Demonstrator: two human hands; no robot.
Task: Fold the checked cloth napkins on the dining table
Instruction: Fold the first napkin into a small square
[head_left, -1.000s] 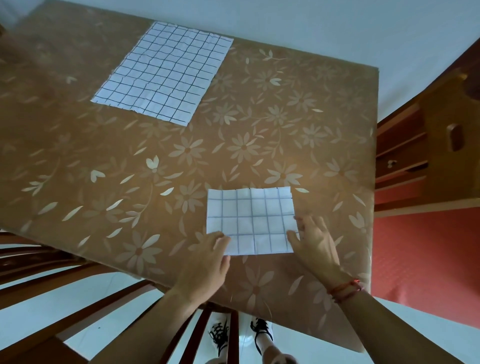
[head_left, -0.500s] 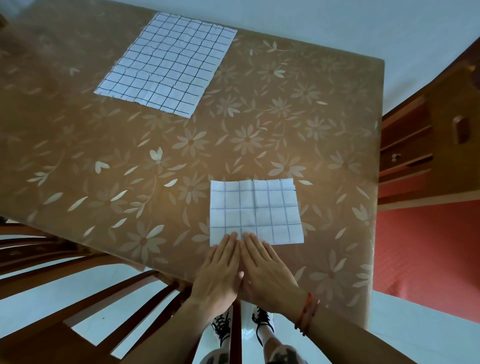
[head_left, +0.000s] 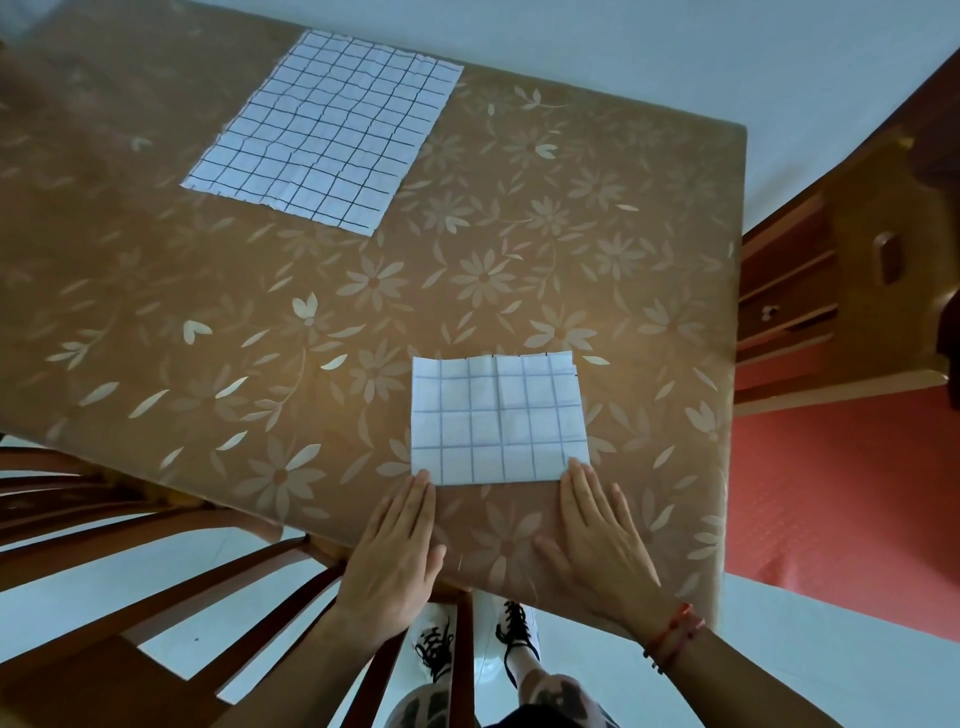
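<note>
A folded white checked napkin (head_left: 498, 418) lies flat near the table's front edge. My left hand (head_left: 397, 545) rests flat on the table, its fingertips touching the napkin's near left corner. My right hand (head_left: 602, 538) lies flat too, fingertips on the near right corner. Both hands have straight fingers and hold nothing. A second checked napkin (head_left: 324, 127), larger and spread out with wrinkles, lies at the far left of the table.
The table (head_left: 208, 312) carries a brown floral cover. A wooden chair back (head_left: 156, 561) stands at the front left below the table edge. Another wooden chair (head_left: 841, 291) stands to the right. My shoes (head_left: 478, 644) show on the white floor.
My hands were together at the middle of the napkin's near edge; they have slid apart to its two near corners.
</note>
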